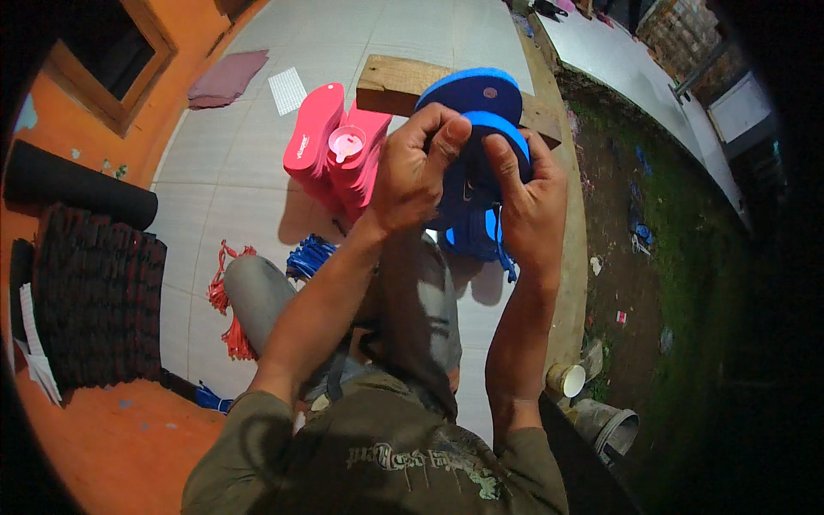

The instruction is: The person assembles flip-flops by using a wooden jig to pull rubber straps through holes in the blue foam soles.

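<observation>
Both my hands are raised in front of me, gripping blue flip-flop soles. One blue sole [482,86] shows its rounded end, with a small pale spot, just beyond a second blue flip-flop sole [489,123] that lies nearer to me. My left hand [416,167] is closed at the left edge of the soles, thumb bent on top. On the right edge, my right hand [534,193] is closed with its thumb pressed on the nearer sole and its fingers behind. The soles' lower parts are shaded and partly hidden by my hands.
Beyond the soles lies a wooden block [403,81]. Stacked pink soles [311,129] stand left of my hands, a small pink cup [348,143] on top. Blue straps [311,256] and red straps [220,287] lie near my knee. Dark stacked sheets [99,296] stand far left.
</observation>
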A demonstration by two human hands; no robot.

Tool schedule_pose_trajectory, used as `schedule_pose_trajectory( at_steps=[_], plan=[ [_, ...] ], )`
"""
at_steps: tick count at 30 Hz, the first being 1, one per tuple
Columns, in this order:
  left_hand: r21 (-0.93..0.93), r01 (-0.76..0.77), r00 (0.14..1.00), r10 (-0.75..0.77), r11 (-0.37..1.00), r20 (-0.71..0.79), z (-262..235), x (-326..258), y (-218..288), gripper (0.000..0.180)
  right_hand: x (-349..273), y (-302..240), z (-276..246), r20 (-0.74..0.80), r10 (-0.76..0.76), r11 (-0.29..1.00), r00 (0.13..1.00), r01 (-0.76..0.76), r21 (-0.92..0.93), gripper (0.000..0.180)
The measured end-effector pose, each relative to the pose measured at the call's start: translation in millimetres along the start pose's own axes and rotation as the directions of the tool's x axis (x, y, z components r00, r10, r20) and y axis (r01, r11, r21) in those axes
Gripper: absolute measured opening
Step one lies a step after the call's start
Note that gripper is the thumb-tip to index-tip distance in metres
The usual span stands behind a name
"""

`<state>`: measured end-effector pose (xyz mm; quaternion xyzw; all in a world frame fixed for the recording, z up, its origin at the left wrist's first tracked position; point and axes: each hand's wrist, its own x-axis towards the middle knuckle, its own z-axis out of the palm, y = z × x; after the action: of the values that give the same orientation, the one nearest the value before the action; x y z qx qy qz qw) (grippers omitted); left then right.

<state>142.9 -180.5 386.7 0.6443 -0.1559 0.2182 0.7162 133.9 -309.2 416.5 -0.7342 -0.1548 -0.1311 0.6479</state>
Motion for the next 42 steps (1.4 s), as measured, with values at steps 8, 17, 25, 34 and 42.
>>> schedule_pose_trajectory(
  at_steps=[8,17,25,34,42],
  plan=[
    [0.010,-0.008,0.999,0.008,1.000,-0.045,7.7,2.5,-2.2,0.038,7.9,-2.7,-3.5,0.051,0.090,0.992,0.995,-0.095,0.085,0.030],
    [0.107,-0.061,0.993,0.072,0.992,-0.098,9.2,-2.8,2.3,0.040,3.3,-2.4,3.8,-0.001,0.056,0.997,0.998,-0.056,0.050,0.030],
    [0.291,-0.058,0.981,0.108,0.955,-0.159,0.3,-41.5,24.1,0.038,-35.2,-14.9,8.6,0.016,-0.073,0.914,0.997,0.073,-0.400,0.032],
    [-0.227,0.032,0.999,-0.041,0.973,-0.035,-23.3,-176.8,11.8,0.049,-152.0,4.0,-10.0,0.302,0.082,0.991,0.950,-0.046,-0.124,0.032],
    [0.203,0.645,0.716,-0.676,0.737,0.176,-97.7,-195.7,-7.5,0.029,-159.1,68.7,0.8,-0.227,0.522,0.695,0.822,-0.255,0.673,0.018]
  ],
)
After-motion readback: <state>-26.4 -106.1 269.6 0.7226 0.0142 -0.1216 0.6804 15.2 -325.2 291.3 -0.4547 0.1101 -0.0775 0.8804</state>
